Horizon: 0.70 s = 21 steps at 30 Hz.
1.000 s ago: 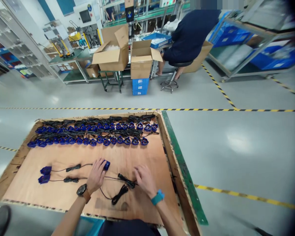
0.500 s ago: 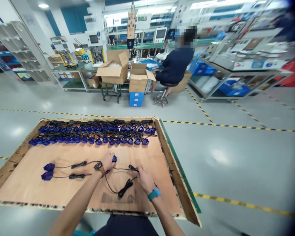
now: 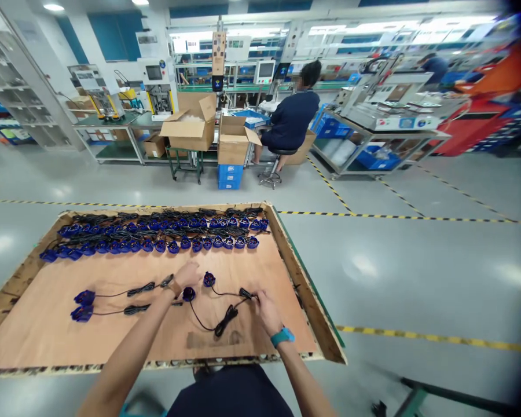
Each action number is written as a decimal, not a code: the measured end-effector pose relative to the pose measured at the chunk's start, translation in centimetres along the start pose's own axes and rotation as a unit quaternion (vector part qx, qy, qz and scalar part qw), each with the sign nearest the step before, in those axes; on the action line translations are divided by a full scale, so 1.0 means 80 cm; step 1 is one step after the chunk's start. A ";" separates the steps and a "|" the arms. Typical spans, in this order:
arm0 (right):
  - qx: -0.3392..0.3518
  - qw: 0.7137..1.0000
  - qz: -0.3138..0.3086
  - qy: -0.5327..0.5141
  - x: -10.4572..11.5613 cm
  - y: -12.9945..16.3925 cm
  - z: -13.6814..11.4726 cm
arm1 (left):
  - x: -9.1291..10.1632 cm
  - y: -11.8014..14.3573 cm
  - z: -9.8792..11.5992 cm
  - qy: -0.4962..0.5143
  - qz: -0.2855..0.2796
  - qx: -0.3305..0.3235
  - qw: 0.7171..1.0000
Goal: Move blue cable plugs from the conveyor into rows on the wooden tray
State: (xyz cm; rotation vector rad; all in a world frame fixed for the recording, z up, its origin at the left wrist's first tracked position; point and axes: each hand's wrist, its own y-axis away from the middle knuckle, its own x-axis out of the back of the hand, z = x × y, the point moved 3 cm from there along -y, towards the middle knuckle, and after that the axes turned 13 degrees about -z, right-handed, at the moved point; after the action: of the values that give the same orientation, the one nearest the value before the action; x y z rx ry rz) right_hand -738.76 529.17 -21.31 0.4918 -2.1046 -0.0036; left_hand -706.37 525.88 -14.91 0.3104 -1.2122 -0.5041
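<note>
A plywood board (image 3: 252,341) lies in front of me with two long rows of blue parts (image 3: 156,234) and black cables along its far edge. My left hand (image 3: 187,273) rests over the board beside two blue parts (image 3: 209,280), fingers curled; whether it grips one I cannot tell. My right hand (image 3: 264,305) pinches the bundled black cable (image 3: 245,294) of one of them. A second coiled cable (image 3: 226,320) lies just below. Two more blue parts (image 3: 83,305) with cables lie at the left.
A person in dark clothes (image 3: 292,119) sits on a stool at a bench beyond the board. Open cardboard boxes (image 3: 190,126) and blue crates (image 3: 230,175) stand near them. Yellow-black floor tape (image 3: 395,216) crosses the grey floor. Racks with blue bins (image 3: 373,156) stand at the right.
The view has tilted up and pulled back. My left hand moved away from me and uncovered two blue parts; my right hand went from flat on the board to pinching a cable bundle.
</note>
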 end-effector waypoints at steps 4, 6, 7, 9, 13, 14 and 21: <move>0.018 0.999 0.003 0.028 -0.004 0.003 0.001 | -0.016 0.048 -0.023 -0.037 -0.030 -0.034 0.998; 0.030 0.998 -0.006 0.050 -0.003 0.001 0.000 | -0.035 0.069 -0.022 -0.057 -0.039 -0.056 0.996; 0.033 0.998 -0.013 0.058 -0.001 0.000 -0.001 | -0.043 0.076 -0.020 -0.065 -0.037 -0.062 0.995; 0.030 0.997 -0.028 0.065 0.006 -0.004 -0.005 | -0.056 0.079 -0.013 -0.081 -0.020 -0.069 0.994; -0.001 0.994 0.010 0.110 0.030 -0.006 -0.023 | -0.063 0.058 -0.002 -0.108 0.007 -0.099 0.989; -0.006 0.992 0.026 0.126 0.034 -0.004 -0.031 | -0.062 0.052 -0.001 -0.114 0.014 -0.106 0.988; 0.161 0.975 -0.101 0.118 -0.026 0.033 -0.097 | -0.048 0.025 0.001 -0.157 0.061 -0.182 0.969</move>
State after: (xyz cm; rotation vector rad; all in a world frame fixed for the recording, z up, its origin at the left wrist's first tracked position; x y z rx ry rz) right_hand -732.44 533.77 -18.16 0.8557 -1.8197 0.2698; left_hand -707.07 529.60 -17.00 -0.1640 -1.4042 -0.6734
